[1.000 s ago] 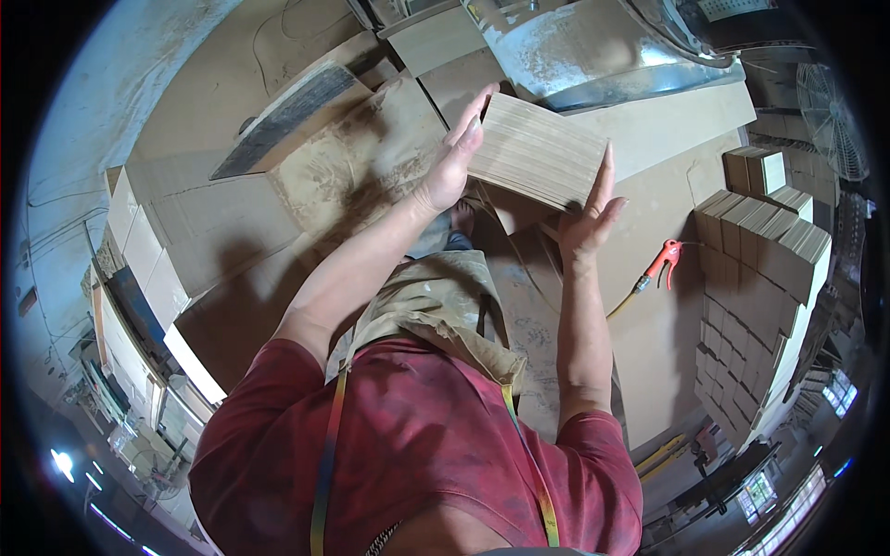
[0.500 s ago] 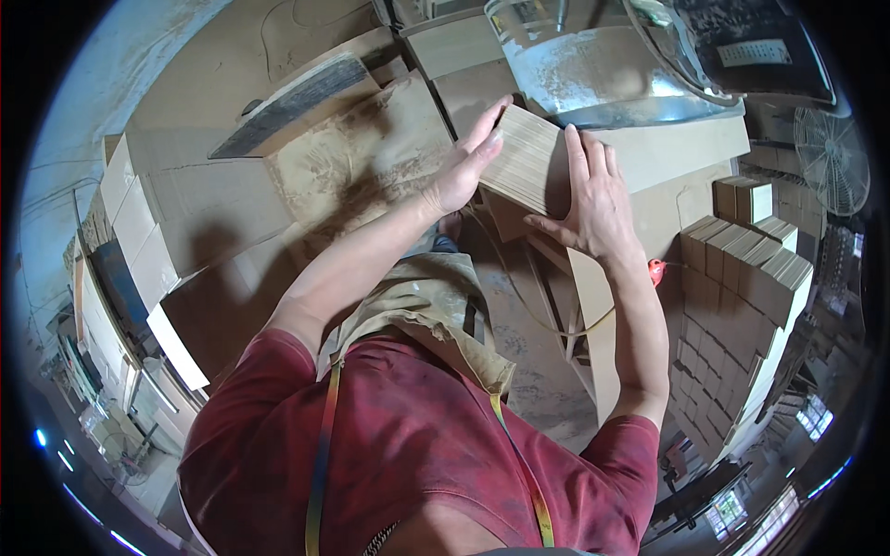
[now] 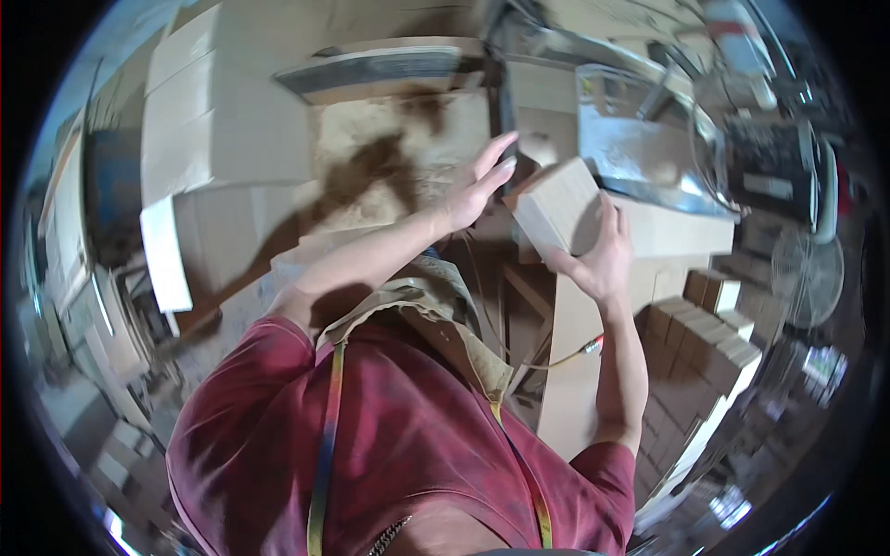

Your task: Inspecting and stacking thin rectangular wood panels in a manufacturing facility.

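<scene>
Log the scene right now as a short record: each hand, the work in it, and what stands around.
Left hand: open, fingers extended, no hold; whether it touches the work is unclear
Right hand: thumb and fingers around one side of the work
Work: stack of thin boards, tilted, slightly blurred
Ahead, right of centre: shiny metal sheet
Beside right forearm: yellowish hose, its end partly hidden
Far right: pile of stacked boards, wire-caged fan beyond

place: workshop | dusty work surface (image 3: 371, 120) | stacked board pieces (image 3: 693, 371) | yellow hose (image 3: 556, 363) | caged fan (image 3: 807, 278)
</scene>
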The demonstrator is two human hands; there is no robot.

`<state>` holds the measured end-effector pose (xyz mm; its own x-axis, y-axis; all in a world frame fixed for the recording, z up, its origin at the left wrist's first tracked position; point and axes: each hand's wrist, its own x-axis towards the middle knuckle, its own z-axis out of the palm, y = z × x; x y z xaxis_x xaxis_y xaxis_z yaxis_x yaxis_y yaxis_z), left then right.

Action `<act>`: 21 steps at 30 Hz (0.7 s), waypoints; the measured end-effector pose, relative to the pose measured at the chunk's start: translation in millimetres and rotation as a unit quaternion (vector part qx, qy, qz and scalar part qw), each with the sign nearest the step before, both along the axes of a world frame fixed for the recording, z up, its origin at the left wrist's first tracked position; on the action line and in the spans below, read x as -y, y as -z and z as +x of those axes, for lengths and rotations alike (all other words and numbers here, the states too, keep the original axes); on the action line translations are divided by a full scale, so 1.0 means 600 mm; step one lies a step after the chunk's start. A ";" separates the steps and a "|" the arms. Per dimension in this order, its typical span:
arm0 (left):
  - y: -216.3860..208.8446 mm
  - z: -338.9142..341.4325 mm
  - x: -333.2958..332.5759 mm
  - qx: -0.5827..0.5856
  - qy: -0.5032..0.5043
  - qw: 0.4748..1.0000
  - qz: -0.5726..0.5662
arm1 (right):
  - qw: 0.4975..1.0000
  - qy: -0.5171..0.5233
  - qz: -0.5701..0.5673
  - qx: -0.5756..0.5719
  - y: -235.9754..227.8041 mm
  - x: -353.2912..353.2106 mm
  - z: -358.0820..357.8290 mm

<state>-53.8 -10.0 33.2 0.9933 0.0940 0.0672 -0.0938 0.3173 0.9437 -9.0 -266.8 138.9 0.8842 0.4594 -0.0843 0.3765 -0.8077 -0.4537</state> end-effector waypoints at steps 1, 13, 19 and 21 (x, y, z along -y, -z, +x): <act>0.010 -0.027 -0.016 -0.002 -0.028 1.000 0.008 | 1.000 -0.028 0.008 -0.002 -0.008 -0.002 -0.003; 0.149 -0.382 -0.025 -0.344 -0.104 0.897 -0.257 | 0.729 0.066 0.391 -0.558 0.289 -0.254 -0.087; 0.257 -0.385 -0.012 -0.312 -0.320 0.817 -0.364 | 0.670 0.117 0.397 -0.617 0.436 -0.353 -0.166; 0.270 -0.364 -0.025 -0.292 -0.367 0.794 -0.388 | 0.661 0.119 0.408 -0.618 0.445 -0.366 -0.173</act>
